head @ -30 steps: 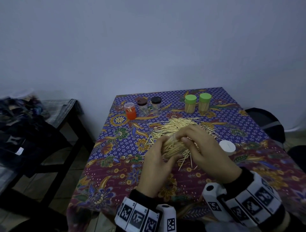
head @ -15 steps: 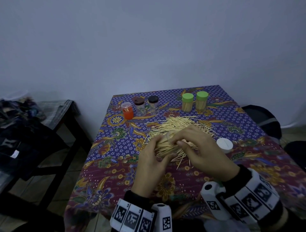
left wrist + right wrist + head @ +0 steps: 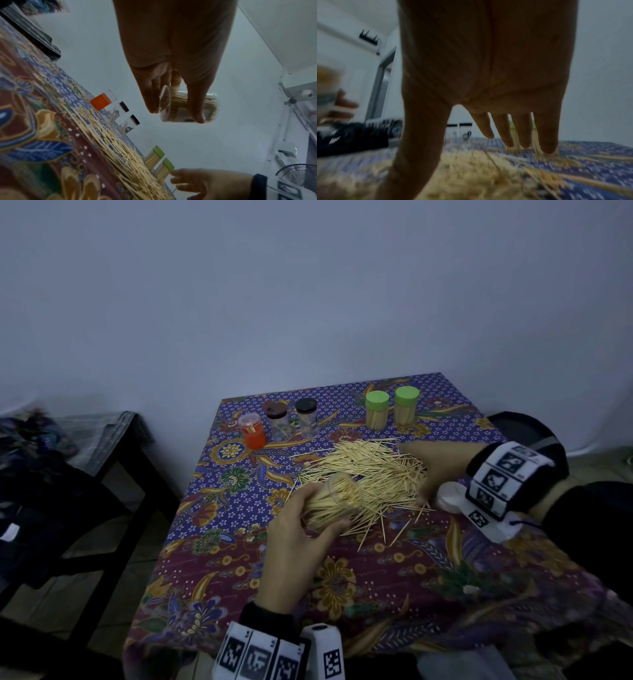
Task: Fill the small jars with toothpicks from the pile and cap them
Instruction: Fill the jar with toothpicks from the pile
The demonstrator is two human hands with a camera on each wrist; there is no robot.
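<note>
My left hand [image 3: 301, 529] [image 3: 173, 97] grips a clear jar [image 3: 334, 501] [image 3: 188, 106] packed with toothpicks, tilted on its side above the near edge of the toothpick pile [image 3: 370, 470] [image 3: 123, 155]. The jar has no cap on it. My right hand [image 3: 431, 467] [image 3: 496, 115] reaches over the pile's right side with fingers straight and spread, holding nothing. A white cap [image 3: 452, 498] lies on the cloth just under my right wrist. The right wrist view is blurred by motion.
At the back stand two green-capped jars [image 3: 392, 414] full of toothpicks, two dark-capped clear jars [image 3: 293, 419] and an orange jar [image 3: 252, 431]. The patterned tablecloth [image 3: 342, 583] covers the table. A dark bench with clothes [image 3: 51, 460] stands left; a black bag [image 3: 524, 426] sits right.
My right hand has left the jar and swung right, over the pile's right side. The left hand keeps the jar, now uncovered and in plain sight.
</note>
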